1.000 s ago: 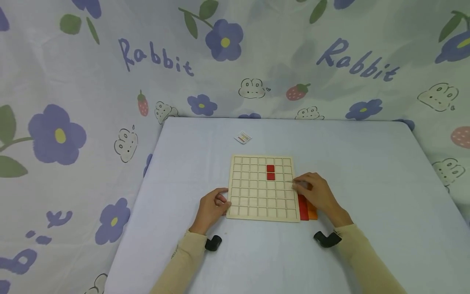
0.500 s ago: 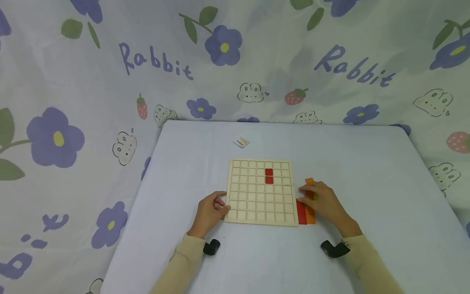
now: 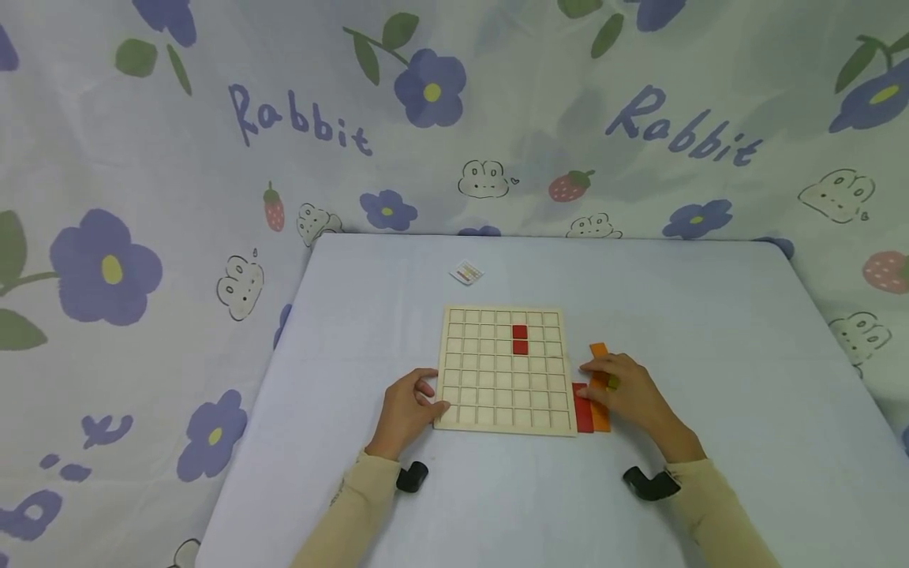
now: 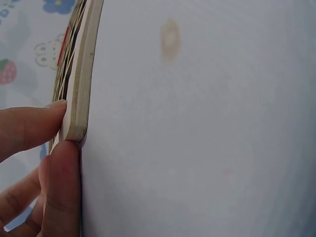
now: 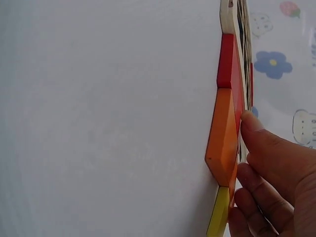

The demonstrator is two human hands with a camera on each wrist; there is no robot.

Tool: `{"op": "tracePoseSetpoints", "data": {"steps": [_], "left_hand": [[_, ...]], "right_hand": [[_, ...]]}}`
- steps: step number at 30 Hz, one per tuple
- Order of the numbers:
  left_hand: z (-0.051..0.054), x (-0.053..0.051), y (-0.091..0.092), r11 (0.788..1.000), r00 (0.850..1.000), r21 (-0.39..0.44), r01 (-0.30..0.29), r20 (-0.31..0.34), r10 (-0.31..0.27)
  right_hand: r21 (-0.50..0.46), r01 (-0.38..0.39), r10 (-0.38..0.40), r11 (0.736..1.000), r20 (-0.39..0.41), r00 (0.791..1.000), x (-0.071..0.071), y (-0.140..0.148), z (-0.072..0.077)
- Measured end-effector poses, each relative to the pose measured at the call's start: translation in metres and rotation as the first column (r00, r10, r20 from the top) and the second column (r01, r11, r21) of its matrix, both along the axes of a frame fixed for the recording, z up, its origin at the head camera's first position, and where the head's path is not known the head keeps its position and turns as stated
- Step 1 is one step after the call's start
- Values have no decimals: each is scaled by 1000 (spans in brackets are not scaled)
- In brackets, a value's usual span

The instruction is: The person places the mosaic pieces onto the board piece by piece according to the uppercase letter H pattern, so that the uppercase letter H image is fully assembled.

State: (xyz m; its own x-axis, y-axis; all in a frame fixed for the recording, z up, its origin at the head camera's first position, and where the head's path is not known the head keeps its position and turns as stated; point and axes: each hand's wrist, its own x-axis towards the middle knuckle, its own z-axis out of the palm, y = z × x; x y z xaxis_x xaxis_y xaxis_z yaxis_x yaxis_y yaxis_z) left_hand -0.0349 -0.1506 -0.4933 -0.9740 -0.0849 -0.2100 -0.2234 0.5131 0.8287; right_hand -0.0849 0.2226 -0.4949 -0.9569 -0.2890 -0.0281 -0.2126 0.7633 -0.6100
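Observation:
A pale wooden grid board [image 3: 497,377] lies on the table, with two small red squares [image 3: 521,339] in its cells. My left hand [image 3: 408,410] grips its lower left edge, thumb on the top rim and a finger against the side in the left wrist view. Along the board's right side lie a red strip [image 3: 583,410], an orange strip [image 3: 600,418] and a yellow piece [image 5: 218,212], mostly hidden in the head view. My right hand [image 3: 628,390] is over these pieces, thumb tip at the red strip and fingers apart from the thumb.
A small printed card [image 3: 466,273] lies beyond the board on the white tabletop [image 3: 369,315]. A patterned cloth [image 3: 454,118] hangs behind the table. Both wrists carry a black camera mount.
My right hand has moved from the board's right edge outward and down over the coloured pieces, showing the orange strip's far end. The left hand stays at the board. The head view has shifted slightly.

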Motion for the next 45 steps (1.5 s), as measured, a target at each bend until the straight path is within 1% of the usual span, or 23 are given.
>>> {"op": "tracePoseSetpoints", "data": {"steps": [9,14,17,21,24,30,37,41,45], "left_hand": [[4,-1,1,1000,1000,-24,-2,-13,2],[3,1,1,999,1000,-32,-14,3,14],[2,4,1,1000,1000,-28,-14,14,15],[2,5,2,1000,1000,-18,-11,11,11],[2,4,2,1000,1000,-14,-13,5,13],[3,3,1,1000,1000,-12,-22,10,22],[5,2,1,1000,1000,6,-11,16,11],[5,2,2,1000,999,14,-20,26,20],[3,3,1,1000,1000,14,-19,19,19]], "right_hand": [[15,3,-3,1000,-5,1000,0,0,-1],[17,7,-7,1000,-11,1000,1,0,-4],[22,8,-8,1000,-15,1000,4,0,-7],[18,4,-3,1000,-45,999,6,1,-10],[19,3,-2,1000,-60,998,5,1,-10],[13,3,-3,1000,-38,999,2,1,-6],[25,17,-16,1000,-56,998,-1,2,-9],[25,8,-7,1000,-61,998,0,2,-9],[26,1,1,1000,-84,997,2,0,-11]]}}
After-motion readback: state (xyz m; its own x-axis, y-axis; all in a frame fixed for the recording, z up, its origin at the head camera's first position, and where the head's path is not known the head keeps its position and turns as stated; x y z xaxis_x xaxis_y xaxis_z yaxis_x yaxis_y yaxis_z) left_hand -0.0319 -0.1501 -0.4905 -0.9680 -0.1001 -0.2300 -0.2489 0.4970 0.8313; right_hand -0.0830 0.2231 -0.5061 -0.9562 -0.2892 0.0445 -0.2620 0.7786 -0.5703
